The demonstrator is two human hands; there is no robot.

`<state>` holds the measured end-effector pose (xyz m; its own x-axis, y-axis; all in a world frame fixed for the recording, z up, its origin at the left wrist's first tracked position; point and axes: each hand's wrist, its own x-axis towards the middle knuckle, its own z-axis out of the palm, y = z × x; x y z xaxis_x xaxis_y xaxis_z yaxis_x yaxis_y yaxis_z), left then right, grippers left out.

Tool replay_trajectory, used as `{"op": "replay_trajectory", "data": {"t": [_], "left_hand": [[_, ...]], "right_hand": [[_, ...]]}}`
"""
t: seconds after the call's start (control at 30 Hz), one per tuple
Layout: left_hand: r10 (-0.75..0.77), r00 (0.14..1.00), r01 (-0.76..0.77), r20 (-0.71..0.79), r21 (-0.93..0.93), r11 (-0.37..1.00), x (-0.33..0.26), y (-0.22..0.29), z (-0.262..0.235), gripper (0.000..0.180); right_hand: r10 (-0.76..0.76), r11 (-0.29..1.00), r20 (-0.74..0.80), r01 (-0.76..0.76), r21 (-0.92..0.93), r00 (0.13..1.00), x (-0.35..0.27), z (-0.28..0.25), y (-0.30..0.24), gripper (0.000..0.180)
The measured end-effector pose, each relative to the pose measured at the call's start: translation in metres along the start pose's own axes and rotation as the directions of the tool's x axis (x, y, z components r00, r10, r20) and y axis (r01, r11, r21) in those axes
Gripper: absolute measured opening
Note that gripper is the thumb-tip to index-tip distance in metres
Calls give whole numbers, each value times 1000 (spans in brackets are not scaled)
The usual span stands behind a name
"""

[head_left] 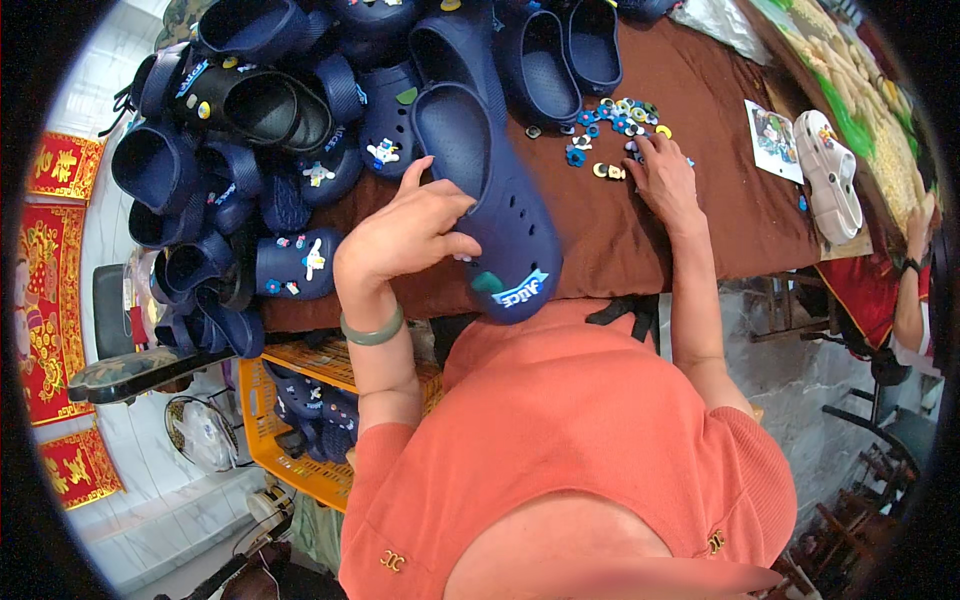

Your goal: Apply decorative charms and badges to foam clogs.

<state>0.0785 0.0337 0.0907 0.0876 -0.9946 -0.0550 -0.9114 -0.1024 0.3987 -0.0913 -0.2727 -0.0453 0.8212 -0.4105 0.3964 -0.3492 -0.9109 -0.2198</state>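
Navy clog (495, 190) is lying tilted over the near edge of the brown surface (730, 220), with the left hand (405, 235) curling around its side, fingertips partly hiding behind it. Right of the clog, the right hand (665, 180) is resting flat, fingers spread, on small charms (610, 125) too tiny to identify.

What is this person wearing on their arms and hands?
Both forearms are bare below short orange knit sleeves. The left wrist carries a smooth, pale green bangle. The left hand and right hand wear no gloves; no rings are visible.
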Motion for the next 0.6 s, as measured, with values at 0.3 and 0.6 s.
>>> {"op": "replay_trajectory", "data": {"t": [0.3,0.6], "left_hand": [[42,997,-56,-65,-229,972,12,-5,6,35],[76,964,-180,-253,-422,888,0,-18,23,34]], "right_hand": [[-45,977,23,39,208,999,0,0,0,21],[-74,973,20,68,220,997,0,3,-2,18]]}}
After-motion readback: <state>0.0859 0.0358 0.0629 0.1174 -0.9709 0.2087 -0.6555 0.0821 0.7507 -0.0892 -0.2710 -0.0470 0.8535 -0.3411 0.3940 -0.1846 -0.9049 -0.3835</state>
